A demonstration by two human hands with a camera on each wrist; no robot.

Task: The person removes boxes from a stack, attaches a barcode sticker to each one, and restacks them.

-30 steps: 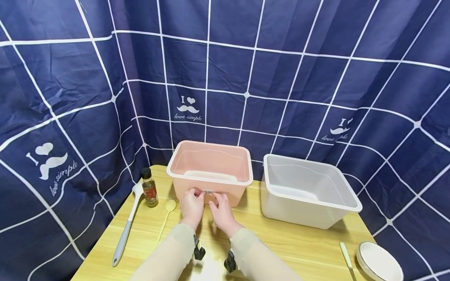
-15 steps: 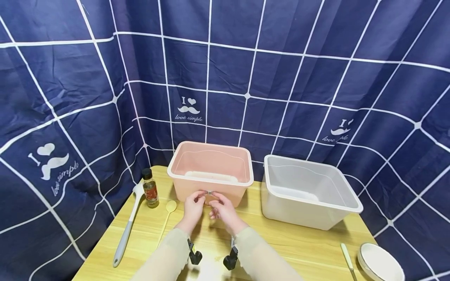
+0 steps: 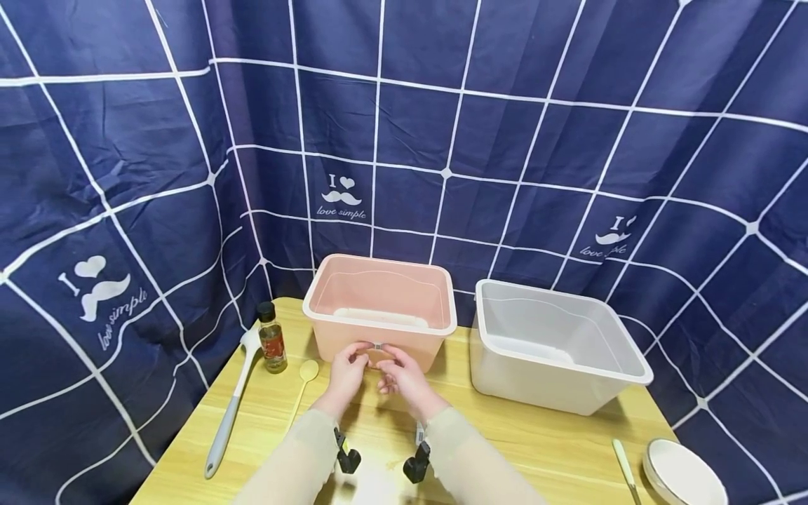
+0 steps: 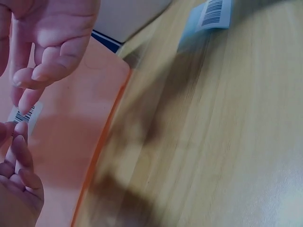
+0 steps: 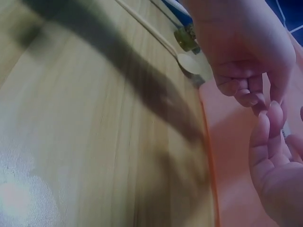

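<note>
Across the last second the large things have kept their places at the centre of the head view: the pale wooden bench point(image 3: 505, 435), the pink rectangular plastic tub point(image 3: 379, 308) and the white plastic tub point(image 3: 555, 344) to its right. Only the hands have shifted, drawing slightly up and closer together at the pink tub's near wall. There the left hand point(image 3: 349, 368) and the right hand point(image 3: 399, 375) both work at a small white barcode sticker point(image 3: 376, 346) just under the rim; each grip appears to pinch an end of it with curled fingertips, which suggests the sticker is being peeled or pressed. Whether it is lifting off the wall is too small to tell. The left wrist view shows only its corner point(image 4: 22, 115) between fingers, and the right wrist view is blurred.
</note>
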